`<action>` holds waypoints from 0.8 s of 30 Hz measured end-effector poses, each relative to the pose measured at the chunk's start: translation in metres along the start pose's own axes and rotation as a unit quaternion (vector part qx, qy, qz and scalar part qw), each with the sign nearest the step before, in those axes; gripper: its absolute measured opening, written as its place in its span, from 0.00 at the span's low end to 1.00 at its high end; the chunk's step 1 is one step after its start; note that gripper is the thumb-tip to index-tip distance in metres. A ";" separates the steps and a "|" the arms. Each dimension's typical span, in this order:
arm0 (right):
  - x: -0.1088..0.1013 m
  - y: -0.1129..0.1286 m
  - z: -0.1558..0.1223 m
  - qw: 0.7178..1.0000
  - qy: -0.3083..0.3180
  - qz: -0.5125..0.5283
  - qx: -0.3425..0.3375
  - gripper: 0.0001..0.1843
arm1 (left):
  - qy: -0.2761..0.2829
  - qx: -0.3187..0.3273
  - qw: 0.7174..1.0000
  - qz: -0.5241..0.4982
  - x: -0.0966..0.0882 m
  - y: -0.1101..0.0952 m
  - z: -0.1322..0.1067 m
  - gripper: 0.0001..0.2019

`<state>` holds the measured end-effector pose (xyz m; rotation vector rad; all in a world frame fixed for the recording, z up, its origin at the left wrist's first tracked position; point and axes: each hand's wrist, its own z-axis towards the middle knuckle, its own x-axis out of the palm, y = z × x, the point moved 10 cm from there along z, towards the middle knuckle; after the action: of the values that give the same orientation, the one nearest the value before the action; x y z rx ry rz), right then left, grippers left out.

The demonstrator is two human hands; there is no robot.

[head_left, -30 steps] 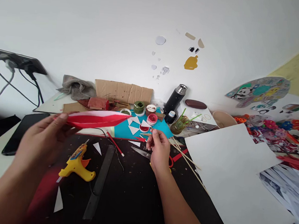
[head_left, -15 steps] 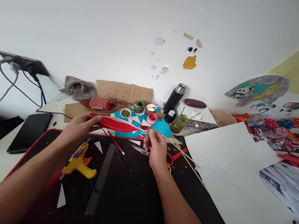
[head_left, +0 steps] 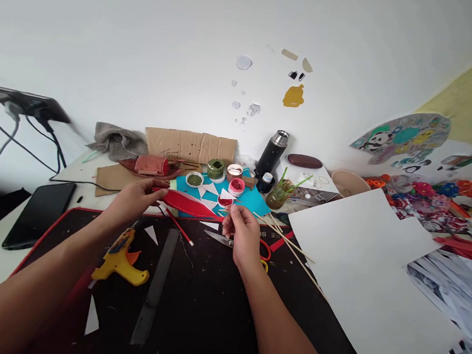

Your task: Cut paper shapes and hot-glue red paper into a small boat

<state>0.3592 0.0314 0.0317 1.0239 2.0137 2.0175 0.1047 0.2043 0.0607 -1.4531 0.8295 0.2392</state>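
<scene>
My left hand (head_left: 141,193) pinches the left end of a long red pointed piece (head_left: 188,202), shaped like a leaf or petal and apparently paper. The piece lies level above the mat's back edge, its tip pointing right. Close to that tip, my right hand (head_left: 242,232) is closed, thumb against curled fingers. Something thin and pale shows at its fingertips, but I cannot make out what it is. Beneath the right hand lie scissors (head_left: 217,238) with red and yellow handles, partly hidden. A red pencil (head_left: 182,228) rests on the mat between my hands.
A yellow glue gun (head_left: 123,266) and dark ruler (head_left: 155,288) lie on the black mat (head_left: 203,317). Paint pots (head_left: 215,170) stand on blue paper behind. Thin sticks (head_left: 296,247) and white sheets (head_left: 360,270) are rightward; a black flask (head_left: 271,153) leans behind, a phone (head_left: 40,215) lies left.
The red piece has dropped slightly and turned, so less of its white edge shows. My right hand keeps its closed pose by the tip. The whole view has shifted a little.
</scene>
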 end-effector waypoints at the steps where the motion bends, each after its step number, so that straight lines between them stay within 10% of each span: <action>1: 0.000 -0.001 0.000 1.000 0.001 0.000 0.002 0.27 | -0.003 0.006 1.000 0.022 -0.001 0.000 0.002 0.31; 24: 0.003 -0.003 0.001 1.000 0.008 -0.008 0.004 0.26 | -0.044 0.062 0.964 0.256 0.016 0.008 0.018 0.21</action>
<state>0.3566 0.0338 0.0298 0.9922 2.0316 2.0176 0.1178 0.2168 0.0431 -1.0817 1.1180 0.6270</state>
